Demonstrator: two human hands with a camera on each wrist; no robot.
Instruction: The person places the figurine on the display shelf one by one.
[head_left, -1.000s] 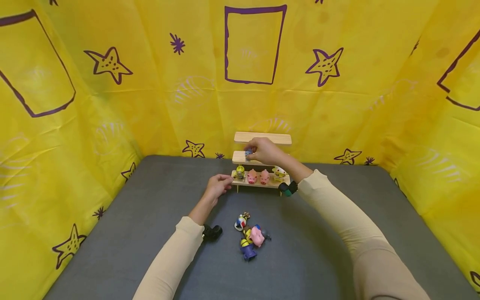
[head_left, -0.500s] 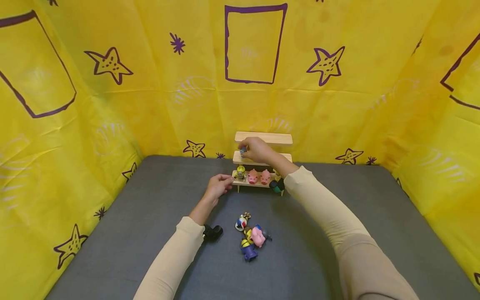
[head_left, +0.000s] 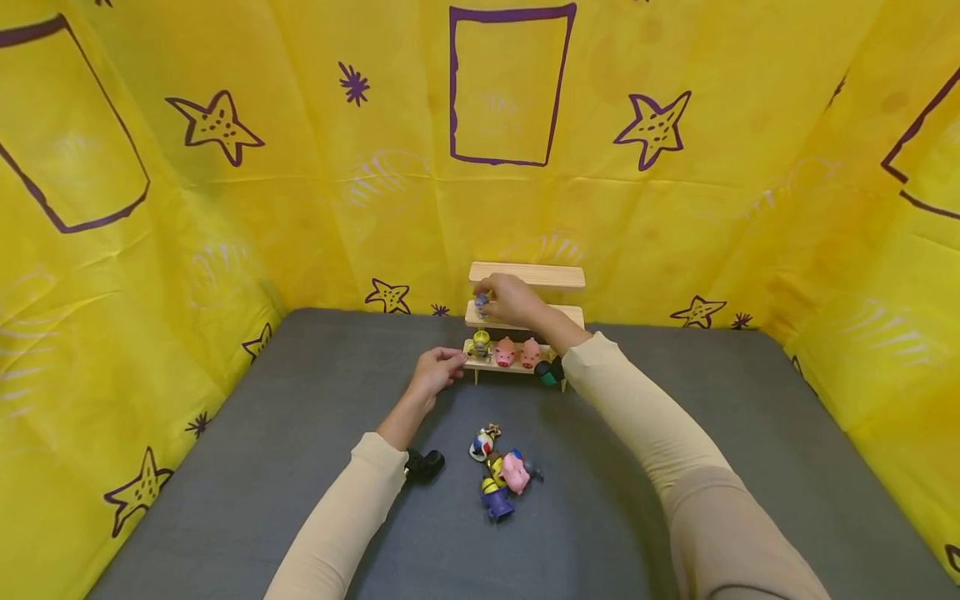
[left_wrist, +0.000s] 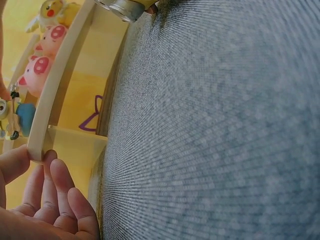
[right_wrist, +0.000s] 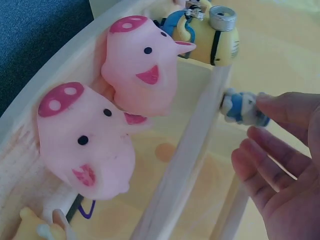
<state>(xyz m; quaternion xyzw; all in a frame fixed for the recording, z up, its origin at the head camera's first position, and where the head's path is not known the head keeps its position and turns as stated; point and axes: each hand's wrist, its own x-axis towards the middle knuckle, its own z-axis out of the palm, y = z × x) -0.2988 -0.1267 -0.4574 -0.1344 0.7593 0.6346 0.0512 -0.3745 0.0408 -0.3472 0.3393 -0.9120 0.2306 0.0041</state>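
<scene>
A three-tier wooden shelf [head_left: 558,276] stands at the back of the grey mat. My right hand [head_left: 487,302] holds a small blue-and-white figure [head_left: 482,302] at the left end of the middle tier. In the right wrist view my thumb and forefinger touch the figure [right_wrist: 243,109] while the other fingers [right_wrist: 270,175] stay loose. My left hand [head_left: 450,362] pinches the left end of the bottom tier [left_wrist: 40,145]. On that tier stand a yellow goggle-eyed figure [head_left: 481,343] and two pink pigs [head_left: 505,352] [head_left: 529,352].
A pile of several small toys [head_left: 501,471] lies on the mat [head_left: 300,467] in front of the shelf, between my arms. A yellow duck-like figure [left_wrist: 50,10] stands at the bottom tier's right end. Yellow cloth walls [head_left: 225,208] close in the back and both sides.
My right hand has slid left along the middle tier with the small figure. The left hand has stayed at the shelf's end.
</scene>
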